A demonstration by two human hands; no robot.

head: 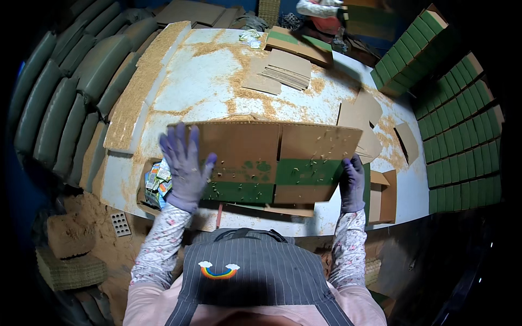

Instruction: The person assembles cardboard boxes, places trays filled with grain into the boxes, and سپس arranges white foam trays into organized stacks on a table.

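A flattened cardboard box [240, 150], brown with green bands and bits of straw-like shavings on it, is held up in front of me above the white table [191, 81]. My right hand [353, 183], in a purple-grey glove, grips its lower right edge. At its left end, my left hand [183, 163] has its gloved fingers spread over the front face and is slightly blurred; whether it presses on the cardboard I cannot tell. Just left of that hand stands an open carton [142, 183] with colourful packets [157, 179] inside. An open box [389, 197] lies right of my right hand.
Cardboard sheets [285, 69] and a green-and-brown box [299, 45] lie at the far side, near a person [322, 16]. Loose cardboard pieces [359, 114] are on the right. Stacked green cartons [461, 134] line the right; filled sacks [102, 61] are piled left beside a shavings-covered board [142, 81].
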